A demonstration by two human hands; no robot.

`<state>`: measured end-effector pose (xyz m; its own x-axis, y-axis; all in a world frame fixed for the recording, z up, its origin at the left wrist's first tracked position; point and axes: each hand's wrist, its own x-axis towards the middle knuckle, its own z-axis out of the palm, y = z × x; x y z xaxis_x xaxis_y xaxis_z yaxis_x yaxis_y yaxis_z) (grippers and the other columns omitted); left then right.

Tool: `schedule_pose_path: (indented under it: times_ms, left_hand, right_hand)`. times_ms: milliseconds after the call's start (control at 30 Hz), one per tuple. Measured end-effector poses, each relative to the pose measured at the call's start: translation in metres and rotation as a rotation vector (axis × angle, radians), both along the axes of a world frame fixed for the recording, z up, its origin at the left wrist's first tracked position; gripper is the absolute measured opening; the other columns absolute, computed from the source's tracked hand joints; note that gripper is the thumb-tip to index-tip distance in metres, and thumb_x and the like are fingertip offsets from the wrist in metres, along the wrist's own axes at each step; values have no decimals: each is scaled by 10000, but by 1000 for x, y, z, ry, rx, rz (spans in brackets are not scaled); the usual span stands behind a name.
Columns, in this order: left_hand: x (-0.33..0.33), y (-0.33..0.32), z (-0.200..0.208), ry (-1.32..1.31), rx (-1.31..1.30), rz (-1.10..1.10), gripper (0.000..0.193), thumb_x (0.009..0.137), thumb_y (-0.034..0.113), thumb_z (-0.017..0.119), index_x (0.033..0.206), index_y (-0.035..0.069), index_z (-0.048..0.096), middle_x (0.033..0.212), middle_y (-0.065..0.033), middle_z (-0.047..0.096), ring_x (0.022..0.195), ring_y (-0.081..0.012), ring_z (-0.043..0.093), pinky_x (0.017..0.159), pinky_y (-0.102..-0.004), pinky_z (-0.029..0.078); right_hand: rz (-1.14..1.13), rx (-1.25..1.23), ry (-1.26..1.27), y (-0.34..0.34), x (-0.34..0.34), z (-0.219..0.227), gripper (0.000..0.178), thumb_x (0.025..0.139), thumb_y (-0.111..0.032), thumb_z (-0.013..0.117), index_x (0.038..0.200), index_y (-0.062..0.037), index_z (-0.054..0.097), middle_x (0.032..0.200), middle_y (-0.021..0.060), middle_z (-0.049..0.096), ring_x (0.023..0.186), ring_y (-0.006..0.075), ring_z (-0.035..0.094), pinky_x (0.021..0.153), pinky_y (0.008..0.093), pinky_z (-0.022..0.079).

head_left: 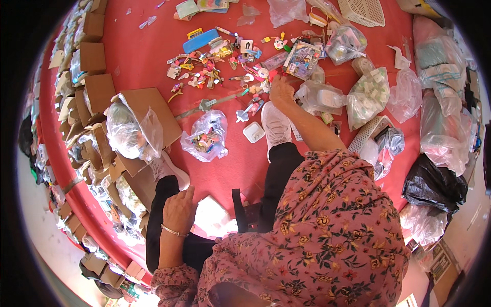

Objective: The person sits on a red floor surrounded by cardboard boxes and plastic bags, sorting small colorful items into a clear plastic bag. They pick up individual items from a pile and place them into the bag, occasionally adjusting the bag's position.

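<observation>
Small colourful hair clips lie heaped on the red floor ahead of me. My right hand reaches to the right end of this heap, just beyond my right shoe, its fingers curled down beside a pink clip. What they hold, if anything, is hidden. Lying on my left knee, my left hand has its fingers loosely extended and holds nothing. Between my feet sit a clear plastic bag of small colourful pieces and a small white square case.
Open cardboard boxes line the left side, with a clear bag on a flap by my left shoe. At right lie a bag of pale green-white pieces, a black bag and a white basket. A blue case lies beyond the clips.
</observation>
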<state>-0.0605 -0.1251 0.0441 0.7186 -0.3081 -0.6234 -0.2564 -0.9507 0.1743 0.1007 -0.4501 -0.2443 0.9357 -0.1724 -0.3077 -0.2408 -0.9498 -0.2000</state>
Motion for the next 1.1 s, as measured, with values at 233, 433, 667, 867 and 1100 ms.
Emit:
schedule_pose_path:
  times_ms: [233,433,667,867,1100]
  left_hand:
    - [5,-5,1,6,15,-36,429,704,149,618,1104,55,494,913,-101,588,816,-260,567,733,-350,428]
    - [6,-5,0,4,-2,-30,442,704,141,618,1117,55,486,934,-110,581,831,-267,559,741,-354,425]
    - [6,-5,1,-14,6,-35,416,705,139,618,1094,55,499,907,-98,593,814,-250,571,745,-343,426]
    - [7,-9,-2,16,9,-18,421,706,140,614,1101,53,497,908,-102,595,822,-257,571,750,-343,426]
    - [8,-10,-3,58,9,-8,434,707,136,602,1118,49,493,944,-122,580,843,-278,559,739,-364,429]
  right_hand:
    - [-6,118,-112,21,0,7,246,721,-145,549,947,-64,499,908,172,559,777,331,596,639,436,478]
    - [75,317,-52,41,21,12,202,765,-234,482,786,-66,591,756,164,608,733,331,592,650,438,464]
    - [-125,278,-219,-8,81,5,228,757,-220,487,811,-39,615,801,172,612,775,329,598,689,414,476]
    - [32,120,-53,25,57,-4,278,756,-207,494,991,-73,555,1007,156,569,898,302,575,719,428,478]
    - [143,324,-1,70,55,1,224,688,-182,593,870,-50,593,862,159,606,820,293,596,689,387,488]
